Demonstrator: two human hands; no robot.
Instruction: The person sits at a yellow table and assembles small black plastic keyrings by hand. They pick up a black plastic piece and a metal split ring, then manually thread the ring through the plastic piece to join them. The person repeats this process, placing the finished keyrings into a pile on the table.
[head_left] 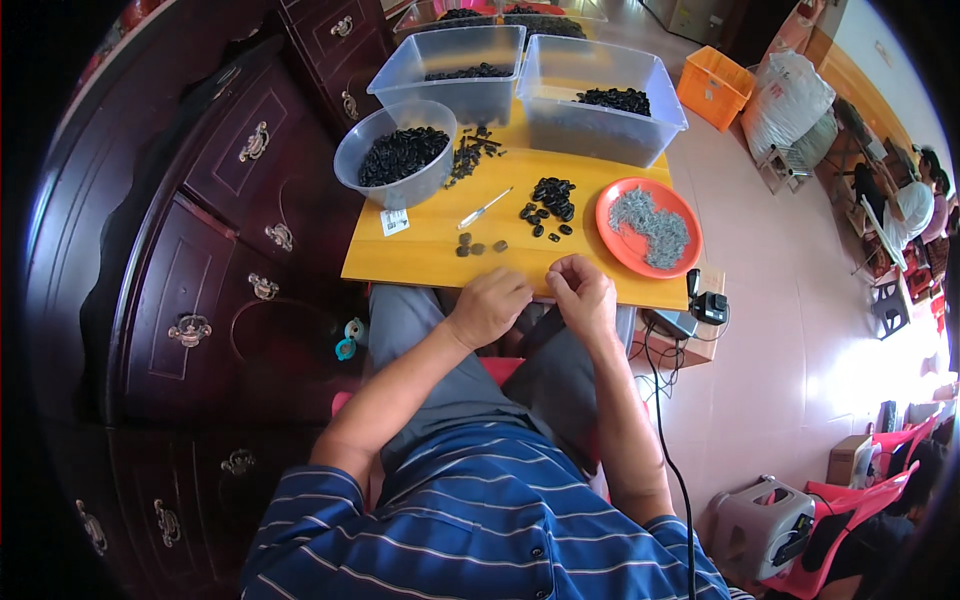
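While the left hand (492, 306) curls inward, the right hand (585, 298) pinches, contents unclear

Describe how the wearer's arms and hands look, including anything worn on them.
Short blue sleeves with thin pale stripes, matching the shirt, leave both forearms bare. The left hand and right hand are ungloved; no watch or bracelet shows.
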